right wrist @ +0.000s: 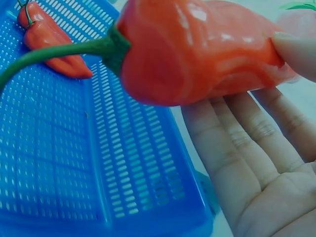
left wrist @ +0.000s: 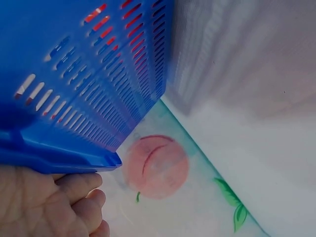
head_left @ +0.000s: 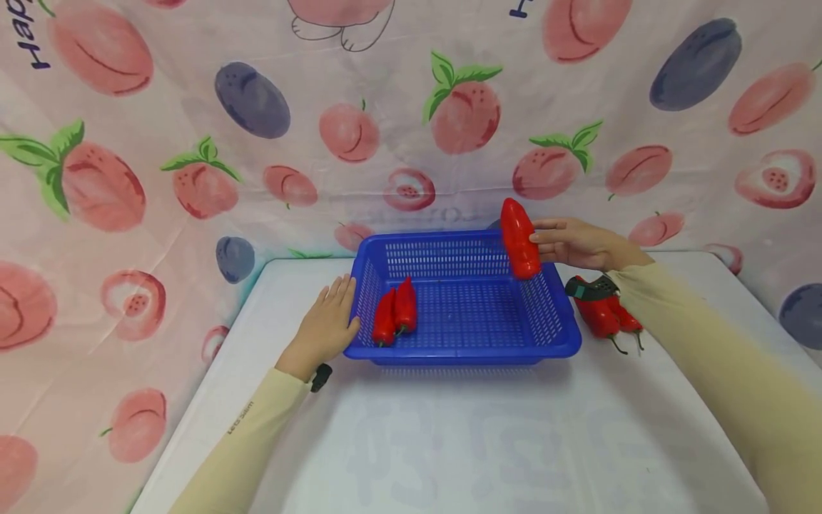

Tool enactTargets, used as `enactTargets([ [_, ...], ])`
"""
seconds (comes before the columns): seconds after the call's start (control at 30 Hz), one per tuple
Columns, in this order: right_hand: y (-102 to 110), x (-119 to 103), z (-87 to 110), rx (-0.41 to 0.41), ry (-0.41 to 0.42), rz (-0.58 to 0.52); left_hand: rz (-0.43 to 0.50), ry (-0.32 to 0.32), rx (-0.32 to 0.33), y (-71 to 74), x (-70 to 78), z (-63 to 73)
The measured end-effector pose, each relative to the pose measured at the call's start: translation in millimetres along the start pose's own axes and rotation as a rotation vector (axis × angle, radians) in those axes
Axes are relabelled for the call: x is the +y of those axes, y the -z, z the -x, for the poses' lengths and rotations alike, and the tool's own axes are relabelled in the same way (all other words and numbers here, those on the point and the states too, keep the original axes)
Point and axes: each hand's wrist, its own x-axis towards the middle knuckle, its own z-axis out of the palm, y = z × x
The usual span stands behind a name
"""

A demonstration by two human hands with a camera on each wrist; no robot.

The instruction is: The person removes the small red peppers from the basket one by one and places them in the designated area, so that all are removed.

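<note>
A red pepper (head_left: 520,239) with a green stem (right wrist: 64,53) is held by my right hand (head_left: 574,241) above the right end of a blue plastic basket (head_left: 462,352). Thumb and fingers pinch it in the right wrist view. My left hand (head_left: 327,321) rests against the basket's left rim, its fingers fairly straight; the left wrist view has that hand (left wrist: 49,205) beside the rim. Inside the basket, at the left, two red peppers (head_left: 405,307) lie side by side. Other red peppers (head_left: 597,316) lie on the table right of the basket, partly hidden by the right wrist.
The basket stands on a white table (head_left: 449,435), near its back edge. A fruit-printed cloth (head_left: 411,143) hangs behind the table and down its left side. Dark bands circle both wrists, one of them (head_left: 592,287) over the peppers at the right.
</note>
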Motion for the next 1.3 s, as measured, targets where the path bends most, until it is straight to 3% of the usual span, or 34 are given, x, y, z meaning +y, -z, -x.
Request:
enactTargets([
  [0.33,22.6,-3.2,27.3,0.083,-0.004,-0.026,0.026,-0.001,0.002,0.5,2.5,1.3],
  [0.63,45.5,-5.5,52.5,0.066,-0.018,-0.041,0.03,-0.003,0.003,1.2,2.0,1.7],
  [0.8,52.2,-6.1,70.4,0.179,-0.064,-0.007,0.03,0.0,-0.012,2.3,1.3,1.1],
  [0.9,61.2,-4.4,77.8,0.196,-0.066,0.025,0.031,0.001,-0.017,2.4,0.7,0.3],
  [1.07,77.6,-1.7,89.5,0.14,-0.037,0.006,0.034,-0.003,-0.016,2.2,-0.1,-0.7],
  [1.3,94.5,2.8,108.8,0.16,-0.036,0.036,0.035,0.006,-0.035,1.7,-0.7,-2.0],
])
